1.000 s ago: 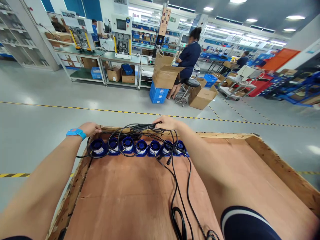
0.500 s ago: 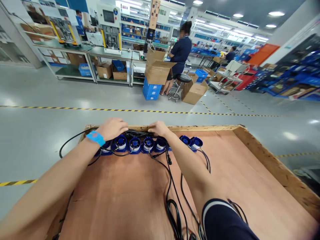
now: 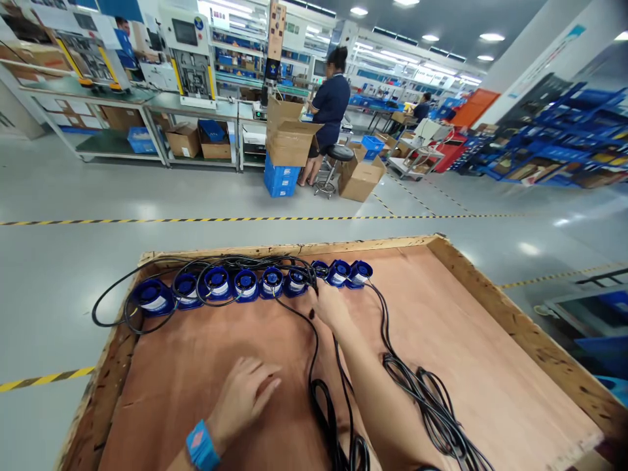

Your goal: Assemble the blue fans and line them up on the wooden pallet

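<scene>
- Nine small round blue fans stand in a row along the far edge of the shallow wooden-rimmed plywood tray, from its far-left corner toward the middle.
- Black cables loop over and around the fans, spill past the tray's far-left rim, and run toward the near edge, where they bunch into coils right of the forearm.
- Right hand reaches to the row just near the seventh fan, fingers curled around a black cable there; how firmly it holds I cannot tell.
- Left hand, with a bright blue wristband, lies flat and spread on the bare plywood nearer the viewer, holding nothing, well apart from the fans.
- Beyond the tray a yellow-and-black floor stripe crosses the grey floor.
- Farther off, a person in dark blue sits on a round stool beside open brown cardboard boxes stacked on a blue crate, facing workbenches with machines.
</scene>
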`<state>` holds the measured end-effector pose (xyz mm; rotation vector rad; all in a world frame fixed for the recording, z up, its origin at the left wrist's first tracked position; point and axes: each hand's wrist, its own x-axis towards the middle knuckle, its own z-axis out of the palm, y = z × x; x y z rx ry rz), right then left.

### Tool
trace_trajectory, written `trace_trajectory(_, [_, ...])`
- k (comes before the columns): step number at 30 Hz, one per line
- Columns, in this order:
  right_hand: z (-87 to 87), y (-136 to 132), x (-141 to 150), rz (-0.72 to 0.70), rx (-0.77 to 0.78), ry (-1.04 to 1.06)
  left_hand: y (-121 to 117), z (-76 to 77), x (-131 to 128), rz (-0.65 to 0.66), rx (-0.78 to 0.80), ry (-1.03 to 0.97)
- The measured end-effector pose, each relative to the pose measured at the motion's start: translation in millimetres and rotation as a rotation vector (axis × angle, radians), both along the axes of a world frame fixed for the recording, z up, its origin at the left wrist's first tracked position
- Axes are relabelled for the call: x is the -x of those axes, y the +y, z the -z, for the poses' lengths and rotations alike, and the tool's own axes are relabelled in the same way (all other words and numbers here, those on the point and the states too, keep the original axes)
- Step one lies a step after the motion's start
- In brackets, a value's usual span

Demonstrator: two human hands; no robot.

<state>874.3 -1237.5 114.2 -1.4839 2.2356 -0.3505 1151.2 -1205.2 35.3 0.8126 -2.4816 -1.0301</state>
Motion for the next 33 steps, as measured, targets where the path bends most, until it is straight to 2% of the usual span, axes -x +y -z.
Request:
trace_trajectory(2, [-17.7, -5, 7, 0.029, -0.015, 0.163, 11, 18.3, -15, -0.027, -0.048, -0.011])
trace_trajectory(4, [-37.3, -13, 16, 0.018, -0.037, 0.288, 17, 30.1, -29, -0.053, -0.061, 0.003])
trace_trajectory(7, [-61.1, -27, 26, 0.0, -0.044, 0.347, 23, 40.8, -41, -0.103, -0.035, 0.061])
trace_trajectory(9, [-70.6, -39, 33, -0.008, -0.046, 0.378, 26, 45.3, -43, -0.13, 0.02, 0.092])
trace_trajectory(12, [-74.9, -56, 44, -0.061, -0.097, 0.398, 31, 48.1, -40, -0.151, 0.111, 0.077])
trace_trajectory(15, [-69.2, -68, 48, -0.102, -0.175, 0.402, 33, 47.5, -38, -0.154, 0.156, 0.045])
trace_trajectory(20, [-60.3, -76, 36, -0.198, -0.241, 0.5, 34, 45.2, -38, -0.156, 0.172, 0.043])
trace_trajectory(23, [-71.0, -87, 33, -0.212, -0.214, 0.546, 35, 45.2, -38, -0.166, 0.182, 0.052])
trace_trajectory(27, [-96.4, -100, 47, -0.089, -0.077, 0.654, 34, 44.9, -38, -0.17, 0.203, 0.06])
trace_trajectory(29, [-103.1, -88, 54, -0.014, 0.069, 0.724, 32, 44.8, -38, -0.165, 0.218, 0.053])
trace_trajectory(30, [-102.5, -72, 55, 0.011, 0.161, 0.741, 31, 45.1, -39, -0.159, 0.228, 0.047])
trace_trajectory(31, [-98.6, -49, 53, 0.027, 0.25, 0.735, 30, 45.8, -39, -0.155, 0.241, 0.042])
trace_trajectory(33, [-80.3, 20, 40, 0.042, 0.348, 0.637, 30, 48.0, -39, -0.159, 0.278, 0.032])
